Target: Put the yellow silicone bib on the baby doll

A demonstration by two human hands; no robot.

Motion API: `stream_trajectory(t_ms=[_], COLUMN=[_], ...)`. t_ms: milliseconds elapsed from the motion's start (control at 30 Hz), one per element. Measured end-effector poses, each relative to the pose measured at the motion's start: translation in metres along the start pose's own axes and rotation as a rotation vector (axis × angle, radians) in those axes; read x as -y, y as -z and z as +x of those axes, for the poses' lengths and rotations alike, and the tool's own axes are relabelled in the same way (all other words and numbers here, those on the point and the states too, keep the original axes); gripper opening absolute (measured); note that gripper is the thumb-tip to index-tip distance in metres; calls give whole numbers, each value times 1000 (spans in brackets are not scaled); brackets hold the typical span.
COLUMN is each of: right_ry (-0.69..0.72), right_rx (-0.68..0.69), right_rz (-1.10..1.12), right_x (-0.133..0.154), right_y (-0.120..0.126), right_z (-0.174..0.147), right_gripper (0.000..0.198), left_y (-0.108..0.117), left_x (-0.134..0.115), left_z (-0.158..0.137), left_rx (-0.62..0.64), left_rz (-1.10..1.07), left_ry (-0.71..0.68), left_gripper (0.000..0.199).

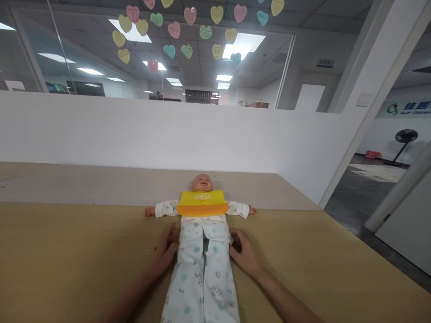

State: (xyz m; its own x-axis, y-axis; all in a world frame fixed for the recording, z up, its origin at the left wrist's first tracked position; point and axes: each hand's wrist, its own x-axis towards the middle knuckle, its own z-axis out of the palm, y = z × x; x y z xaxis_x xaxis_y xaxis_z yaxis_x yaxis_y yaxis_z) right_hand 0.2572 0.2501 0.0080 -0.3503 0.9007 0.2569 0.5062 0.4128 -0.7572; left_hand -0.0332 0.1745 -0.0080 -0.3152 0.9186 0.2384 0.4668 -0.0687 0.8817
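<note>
A baby doll point(202, 182) lies on its back on the table, head at the far end and arms stretched out to both sides. It wears a white printed top and white printed trousers point(217, 273). A yellow bib point(202, 200) with an orange pocket edge covers its chest. My left hand point(164, 251) rests beside the doll's left-of-view hip, fingers curved and thumb apart. On the other side, my right hand point(245, 252) touches the edge of the clothing at the hip, with a gap between thumb and forefinger. Neither hand visibly grips anything.
The wooden table point(84, 251) meets a greyish strip along a white partition wall point(151, 134). Heart-shaped notes point(190, 16) stick to the glass above. To the right are a doorway, a standing fan point(406, 136) and a red basin point(372, 154).
</note>
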Motion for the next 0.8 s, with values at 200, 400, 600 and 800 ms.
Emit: stream_trajectory(t_ms=[200,400,600,800], right_ry=[11,-92,-155,-174], right_rx=[49,4,-58,-121], right_rz=[-224,-498,-317,-263], right_x=[24,50,47,38], right_y=[-3,-8,-16,-16], right_z=[-13,-10,-3,-1], right_gripper=[52,33,32,31], left_y=[6,-5,-7,-9], left_x=[-35,-65,-55,-59], left_z=[-18,-24,-24,-22], left_rx=[82,30,66,-22], left_rz=[456,820,815,841], left_ry=[-110,26,-8,9], left_gripper=[47,27,31,26])
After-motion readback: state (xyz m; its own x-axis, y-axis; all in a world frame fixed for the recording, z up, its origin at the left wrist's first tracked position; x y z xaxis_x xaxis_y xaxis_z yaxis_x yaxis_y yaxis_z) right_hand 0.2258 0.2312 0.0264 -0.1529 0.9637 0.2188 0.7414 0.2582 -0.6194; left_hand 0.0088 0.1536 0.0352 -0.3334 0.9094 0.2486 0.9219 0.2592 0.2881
